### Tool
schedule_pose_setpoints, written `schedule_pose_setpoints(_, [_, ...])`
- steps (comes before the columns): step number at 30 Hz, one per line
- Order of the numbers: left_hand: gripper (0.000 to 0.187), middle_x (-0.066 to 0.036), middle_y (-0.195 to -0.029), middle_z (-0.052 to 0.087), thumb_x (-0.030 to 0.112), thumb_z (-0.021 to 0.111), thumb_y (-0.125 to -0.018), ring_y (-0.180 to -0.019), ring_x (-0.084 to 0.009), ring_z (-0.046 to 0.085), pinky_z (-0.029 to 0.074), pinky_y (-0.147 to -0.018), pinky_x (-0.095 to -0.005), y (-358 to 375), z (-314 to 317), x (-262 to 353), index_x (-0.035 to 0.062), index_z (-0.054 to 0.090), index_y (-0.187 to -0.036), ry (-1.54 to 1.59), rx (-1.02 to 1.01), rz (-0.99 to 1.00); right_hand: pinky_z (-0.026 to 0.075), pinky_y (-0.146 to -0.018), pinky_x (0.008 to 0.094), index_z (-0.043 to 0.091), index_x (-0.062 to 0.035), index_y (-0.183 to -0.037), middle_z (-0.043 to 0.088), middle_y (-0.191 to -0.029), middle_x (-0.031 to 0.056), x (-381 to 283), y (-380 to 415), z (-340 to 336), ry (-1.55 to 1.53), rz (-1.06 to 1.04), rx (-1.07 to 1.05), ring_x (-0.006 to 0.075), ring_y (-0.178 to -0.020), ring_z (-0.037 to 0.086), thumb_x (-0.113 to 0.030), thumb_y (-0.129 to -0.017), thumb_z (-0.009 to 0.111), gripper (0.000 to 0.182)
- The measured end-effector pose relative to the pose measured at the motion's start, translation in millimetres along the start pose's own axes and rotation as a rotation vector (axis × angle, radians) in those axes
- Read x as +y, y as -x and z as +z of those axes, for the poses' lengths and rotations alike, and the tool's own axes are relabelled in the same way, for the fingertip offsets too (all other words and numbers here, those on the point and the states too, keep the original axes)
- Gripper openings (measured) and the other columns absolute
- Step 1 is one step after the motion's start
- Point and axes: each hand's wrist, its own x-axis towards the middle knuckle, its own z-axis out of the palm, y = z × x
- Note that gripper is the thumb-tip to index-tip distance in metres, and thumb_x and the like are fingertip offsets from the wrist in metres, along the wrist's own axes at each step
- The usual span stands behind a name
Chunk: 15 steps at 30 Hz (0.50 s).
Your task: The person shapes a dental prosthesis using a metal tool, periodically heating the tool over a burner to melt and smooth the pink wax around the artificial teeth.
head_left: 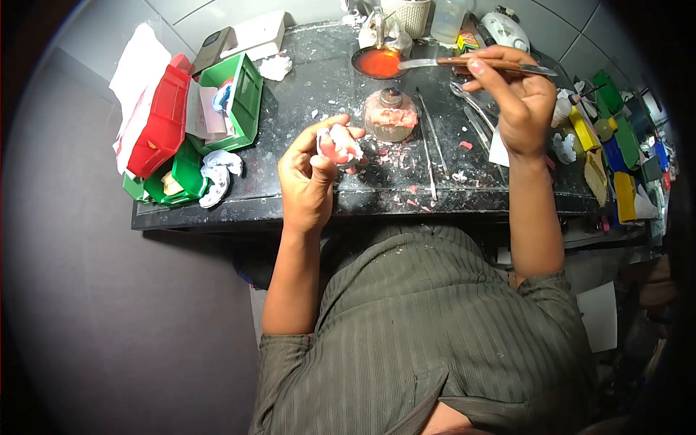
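Observation:
My left hand (pixel 308 170) is closed around a dental model with pink wax (pixel 339 147), raised over the front of the bench. My right hand (pixel 518 101) grips a wax knife (pixel 475 62) by its brown handle, held level. The knife's blade points left and its tip is right at the rim of a small dark pan with glowing red-orange wax (pixel 380 62). Between the hands stands a squat glass spirit lamp (pixel 391 132), with pink wax smeared on its shoulder.
Slim metal tools (pixel 433 148) lie right of the lamp among wax crumbs. A red bin (pixel 156 123) and green bins (pixel 246 101) stand at the left, beside white curved pieces (pixel 217 177). Yellow bins (pixel 623 196) crowd the right. A woven cup (pixel 409 14) stands behind the pan.

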Motion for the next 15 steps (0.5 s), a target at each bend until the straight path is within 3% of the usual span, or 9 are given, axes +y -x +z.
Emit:
schedule_pose_setpoints(2, [0.079, -0.02, -0.112, 0.07, 0.055, 0.073, -0.088, -0.095, -0.0186, 0.067, 0.058, -0.08, -0.0339, 0.5, 0.5, 1.2, -0.0068, 0.056, -0.134, 0.017, -0.01, -0.016, 0.063, -0.069, 0.0278, 0.07, 0.008, -0.1, 0.072, -0.096, 0.0149, -4.9, 2.0, -4.4, -0.124, 0.048, 0.025, 0.0176, -0.084, 0.072, 0.004, -0.091, 0.07, 0.01])
schedule_pose_setpoints(5, [0.091, -0.025, -0.113, 0.068, 0.062, 0.076, -0.081, -0.085, -0.0243, 0.07, 0.055, -0.072, -0.032, 0.8, 6.3, 2.6, -0.0074, 0.052, -0.135, 0.0, 0.07, -0.051, 0.063, -0.069, 0.0275, 0.069, 0.0087, -0.102, 0.072, -0.096, 0.0151, -4.3, 8.0, 0.0, -0.071, 0.068, 0.004, 0.0177, -0.084, 0.072, 0.003, -0.091, 0.07, 0.012])
schedule_pose_setpoints(8, [0.081, -0.028, -0.11, 0.068, 0.06, 0.075, -0.082, -0.083, -0.0282, 0.07, 0.056, -0.071, -0.034, 1.0, 4.7, 1.2, 0.0003, 0.05, -0.131, 0.025, 0.073, -0.056, 0.063, -0.068, 0.027, 0.069, 0.0086, -0.103, 0.072, -0.094, 0.014, -0.5, 11.3, 4.0, -0.026, 0.068, 0.022, 0.0168, -0.083, 0.072, 0.003, -0.091, 0.07, 0.013])
schedule_pose_setpoints(11, [0.067, -0.033, -0.11, 0.066, 0.062, 0.069, -0.086, -0.082, -0.0359, 0.069, 0.057, -0.074, -0.0397, 1.0, 2.1, 1.7, 0.0079, 0.044, -0.117, 0.021, -0.006, -0.051, 0.063, -0.069, 0.0267, 0.069, 0.0085, -0.103, 0.072, -0.094, 0.0137, -0.1, 10.9, 3.6, -0.042, 0.067, 0.01, 0.0164, -0.082, 0.072, 0.002, -0.091, 0.071, 0.014])
schedule_pose_setpoints(15, [0.069, -0.034, -0.109, 0.066, 0.065, 0.066, -0.087, -0.083, -0.0361, 0.068, 0.057, -0.077, -0.0424, 1.6, 2.7, 3.2, 0.0082, 0.042, -0.117, 0.074, -0.013, -0.084, 0.063, -0.071, 0.0289, 0.066, 0.0089, -0.106, 0.072, -0.1, 0.018, -3.4, 12.2, 1.6, -0.063, 0.026, -0.016, 0.0195, -0.085, 0.072, 0.004, -0.093, 0.067, 0.014])
